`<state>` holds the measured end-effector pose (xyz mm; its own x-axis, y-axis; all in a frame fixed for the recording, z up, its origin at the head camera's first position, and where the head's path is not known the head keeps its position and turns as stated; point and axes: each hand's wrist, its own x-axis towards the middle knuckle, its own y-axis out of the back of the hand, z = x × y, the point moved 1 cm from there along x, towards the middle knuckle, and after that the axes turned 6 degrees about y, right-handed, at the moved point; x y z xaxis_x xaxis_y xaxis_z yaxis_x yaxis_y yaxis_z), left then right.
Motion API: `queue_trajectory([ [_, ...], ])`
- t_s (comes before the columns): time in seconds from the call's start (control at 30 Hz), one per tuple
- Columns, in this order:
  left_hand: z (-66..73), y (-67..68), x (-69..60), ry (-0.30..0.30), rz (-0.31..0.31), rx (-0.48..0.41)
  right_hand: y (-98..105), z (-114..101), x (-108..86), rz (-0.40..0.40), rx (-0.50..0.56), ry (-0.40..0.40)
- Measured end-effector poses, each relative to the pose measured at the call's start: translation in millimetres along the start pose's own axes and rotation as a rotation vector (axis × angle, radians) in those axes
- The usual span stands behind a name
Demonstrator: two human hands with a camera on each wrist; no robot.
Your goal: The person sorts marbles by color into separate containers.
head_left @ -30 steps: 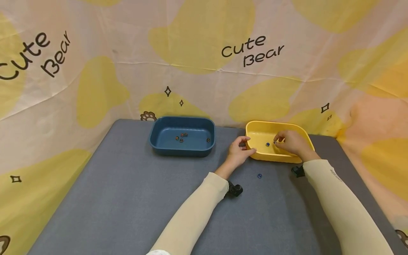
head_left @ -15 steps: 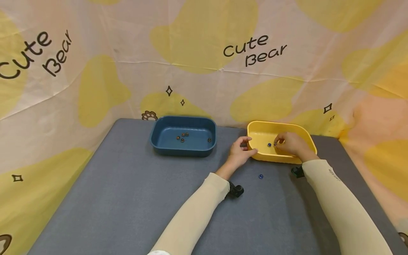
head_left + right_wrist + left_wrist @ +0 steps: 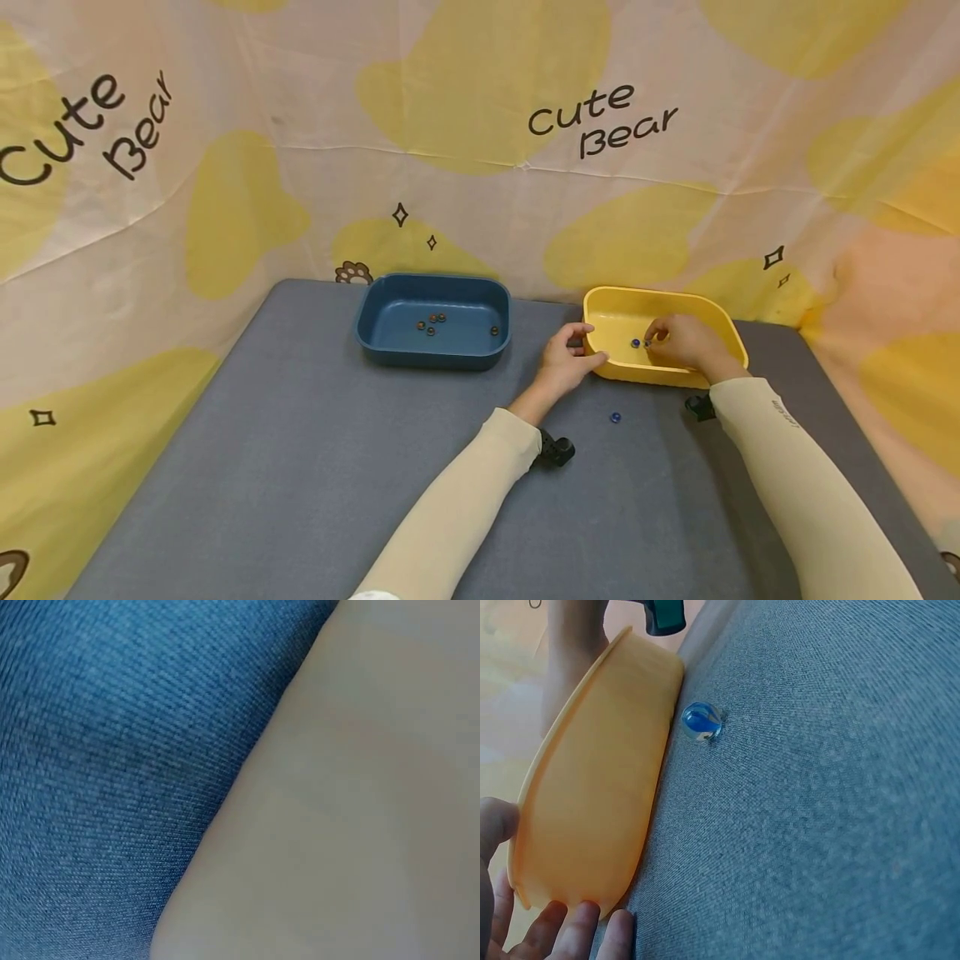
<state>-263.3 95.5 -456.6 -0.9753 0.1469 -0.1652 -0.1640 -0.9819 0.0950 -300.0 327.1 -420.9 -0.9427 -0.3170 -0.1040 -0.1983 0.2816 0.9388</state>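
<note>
The yellow tub (image 3: 660, 375) stands at the right of the table. My left hand (image 3: 562, 360) holds its left end, thumb and fingers spread on rim and wall; the left wrist view shows several fingertips (image 3: 577, 922) against the wall. Inside the tub, my right hand (image 3: 684, 342) pinches a small blue marble (image 3: 648, 343) low over the floor. Another blue marble (image 3: 635, 343) lies just left of it. In front of the tub, a clear marble with a blue swirl (image 3: 701, 721) rests on the table. The right wrist view shows no fingers.
A dark blue tub (image 3: 435, 360) with several brownish marbles (image 3: 431, 331) stands to the left on the grey table (image 3: 300, 467). A patterned cloth (image 3: 465, 100) hangs behind the table and at its sides.
My right hand has lowered slightly with the marble inside the yellow tub. My left hand stays on the tub's end. The whole head view has shifted a little.
</note>
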Motion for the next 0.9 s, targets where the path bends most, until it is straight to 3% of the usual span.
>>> queue_trajectory([
  [0.17,-1.4,-1.4,1.2,-0.029,-0.012,-0.009,1,-1,-1.6,0.004,-0.010,0.011],
  [0.6,-0.3,-3.0,-0.8,-0.008,-0.004,-0.018,4,-4,-7.3,-0.011,0.005,0.009],
  [0.9,-2.9,-1.4,0.8,-0.018,-0.010,-0.018,14,-12,-23.7,0.041,0.037,0.010],
])
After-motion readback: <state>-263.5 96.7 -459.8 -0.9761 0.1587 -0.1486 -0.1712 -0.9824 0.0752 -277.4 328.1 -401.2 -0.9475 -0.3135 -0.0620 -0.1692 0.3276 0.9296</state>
